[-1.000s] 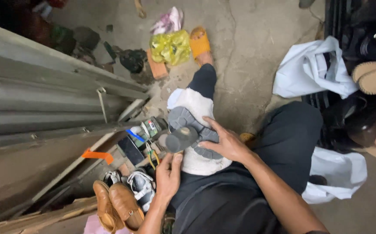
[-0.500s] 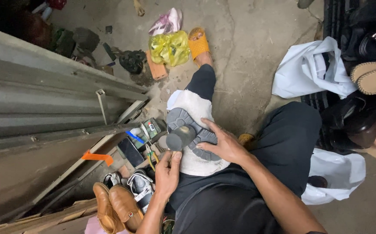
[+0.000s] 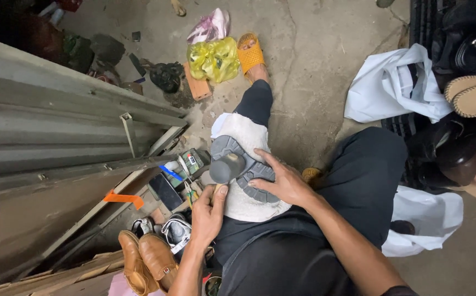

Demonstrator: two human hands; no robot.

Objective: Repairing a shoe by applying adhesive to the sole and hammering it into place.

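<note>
Clamped in the left hand (image 3: 208,211) was a hammer (image 3: 226,167), its head on a grey shoe sole (image 3: 243,170); just beside, the right hand (image 3: 284,183) was pressed flat, fingers apart, on that sole.

cobbler's floor workshop; worn shoes (image 3: 149,262), tools (image 3: 186,170) scattered

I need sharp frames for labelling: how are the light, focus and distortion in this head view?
Head view: soft, even light with no glare; the shoe sole and both hands, left hand and right hand, look sharp; the top-left and right corners fall into deep shadow; the wide lens bends the metal rails at the left.
</note>
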